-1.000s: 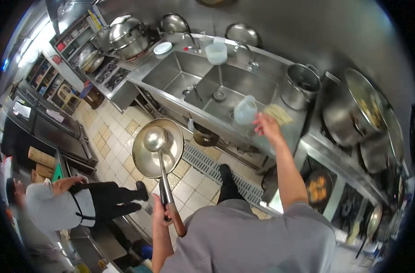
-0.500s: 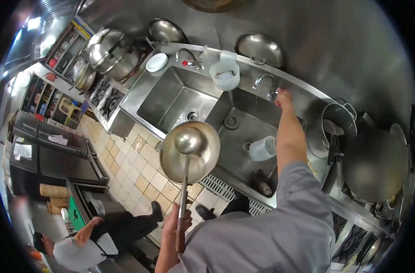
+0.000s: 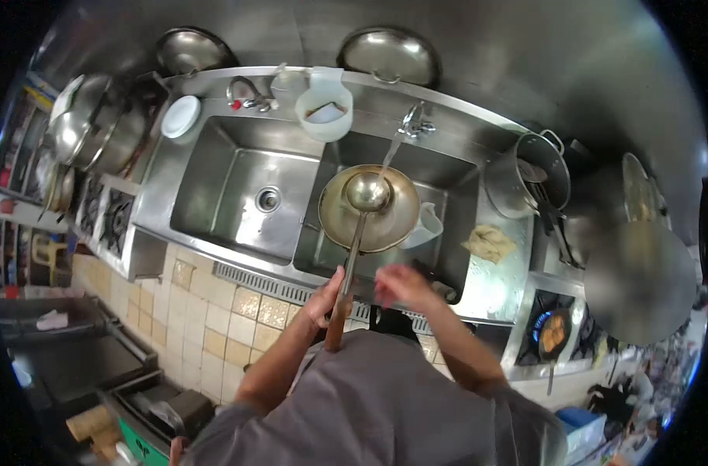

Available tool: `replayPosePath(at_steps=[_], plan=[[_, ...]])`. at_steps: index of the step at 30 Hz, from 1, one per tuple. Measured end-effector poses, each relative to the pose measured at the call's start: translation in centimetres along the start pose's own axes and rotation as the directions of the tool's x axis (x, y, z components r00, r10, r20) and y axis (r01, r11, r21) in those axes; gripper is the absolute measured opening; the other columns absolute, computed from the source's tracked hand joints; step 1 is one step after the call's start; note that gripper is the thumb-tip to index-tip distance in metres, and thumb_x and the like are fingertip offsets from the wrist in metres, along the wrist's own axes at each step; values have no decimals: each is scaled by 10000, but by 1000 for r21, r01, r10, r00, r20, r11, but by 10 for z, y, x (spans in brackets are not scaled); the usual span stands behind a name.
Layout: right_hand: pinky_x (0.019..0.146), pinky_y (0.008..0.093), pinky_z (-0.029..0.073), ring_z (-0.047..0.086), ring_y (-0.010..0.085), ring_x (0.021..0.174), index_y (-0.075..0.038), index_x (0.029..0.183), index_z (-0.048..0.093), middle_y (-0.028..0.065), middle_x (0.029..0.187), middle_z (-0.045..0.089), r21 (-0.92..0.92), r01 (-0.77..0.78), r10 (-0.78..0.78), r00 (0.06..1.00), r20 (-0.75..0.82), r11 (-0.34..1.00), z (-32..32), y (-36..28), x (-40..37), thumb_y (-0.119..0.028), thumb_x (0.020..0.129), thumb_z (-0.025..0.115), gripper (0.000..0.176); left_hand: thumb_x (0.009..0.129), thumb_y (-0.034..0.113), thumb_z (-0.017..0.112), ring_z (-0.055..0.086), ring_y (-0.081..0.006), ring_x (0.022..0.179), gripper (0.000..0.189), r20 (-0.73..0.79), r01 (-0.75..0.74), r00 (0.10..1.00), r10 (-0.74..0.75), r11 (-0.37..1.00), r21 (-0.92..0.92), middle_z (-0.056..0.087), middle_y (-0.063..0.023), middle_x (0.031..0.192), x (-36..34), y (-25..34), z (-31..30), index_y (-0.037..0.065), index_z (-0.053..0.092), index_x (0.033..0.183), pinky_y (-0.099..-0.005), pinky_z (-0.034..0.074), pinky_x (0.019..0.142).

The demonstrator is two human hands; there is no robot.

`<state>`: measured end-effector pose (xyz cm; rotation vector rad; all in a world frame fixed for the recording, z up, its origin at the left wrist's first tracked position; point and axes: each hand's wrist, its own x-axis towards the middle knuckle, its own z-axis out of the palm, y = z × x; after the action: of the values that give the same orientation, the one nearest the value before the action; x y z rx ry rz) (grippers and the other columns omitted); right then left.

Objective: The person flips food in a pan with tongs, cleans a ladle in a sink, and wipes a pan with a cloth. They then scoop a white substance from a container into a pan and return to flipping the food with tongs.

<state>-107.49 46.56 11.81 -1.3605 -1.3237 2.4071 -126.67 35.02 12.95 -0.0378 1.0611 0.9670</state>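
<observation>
My left hand is wrapped round the handles of a ladle and a round metal pan. The ladle's bowl rests inside the pan, over the right sink basin. Water runs from the right faucet into the ladle and pan. My right hand hangs to the right of the handles, blurred, its fingers apart and holding nothing. Partly behind the pan, a white plastic jug lies in the basin.
A white container hangs behind the basins. Right of the sink are a cloth, a deep pot and a small pan with food over a blue flame. Shelves and a counter with a green board stand at left.
My right hand has left the faucet and come back near the handles. Water now flows. The pan and ladle have moved over the right basin, under the stream. The view has shifted right.
</observation>
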Motion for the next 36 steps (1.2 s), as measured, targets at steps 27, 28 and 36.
replayPosePath(at_steps=[27, 28, 36], plan=[[419, 251, 448, 540, 89, 490, -12, 1222, 553, -1, 611, 548, -200, 21, -106, 899, -425, 980, 117, -14, -97, -95, 887, 583, 347, 939, 227, 631, 382, -69, 426, 248, 283, 109, 950, -134, 989, 103, 430, 31, 608, 48, 41, -69, 174, 389, 935, -259, 303, 348], [419, 251, 448, 540, 89, 490, -12, 1222, 553, -1, 611, 548, -199, 24, -109, 896, -431, 980, 118, -15, -98, -95, 887, 583, 347, 939, 227, 631, 382, -69, 426, 248, 288, 109, 948, -137, 988, 109, 430, 31, 608, 47, 41, -68, 174, 389, 935, -259, 303, 348], [462, 260, 443, 549, 117, 538, -94, 821, 577, 18, 653, 586, 652, 300, -94, 939, -331, 696, 98, 10, -61, -135, 880, 640, 96, 992, 283, 533, 242, -74, 354, 334, 334, 235, 908, -251, 968, 90, 281, 54, 494, 57, 26, -80, 147, 385, 725, -252, 206, 336]])
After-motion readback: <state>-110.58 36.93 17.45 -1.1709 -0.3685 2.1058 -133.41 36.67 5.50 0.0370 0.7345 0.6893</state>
